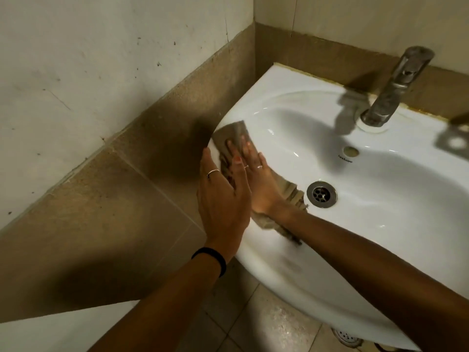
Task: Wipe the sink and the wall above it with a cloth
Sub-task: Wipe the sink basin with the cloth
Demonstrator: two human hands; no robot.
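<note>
A white ceramic sink [396, 199] juts out from the wall, filling the right of the view. A beige cloth [234, 134] lies draped over the sink's left rim, trailing down toward the drain [321, 194]. My right hand [256, 179] presses flat on the cloth with fingers straight. My left hand [222, 196], with a ring and a black wristband, rests with straight fingers against the sink's outer left edge, touching the cloth's side. The wall above the sink [380, 19] is off-white with a tan tiled band below it.
A worn metal faucet [396, 87] stands at the sink's back, with an overflow hole [351, 151] below it. A tan tiled ledge [106, 204] and a marked white wall [76, 59] lie left. Floor tiles [266, 323] show beneath the sink.
</note>
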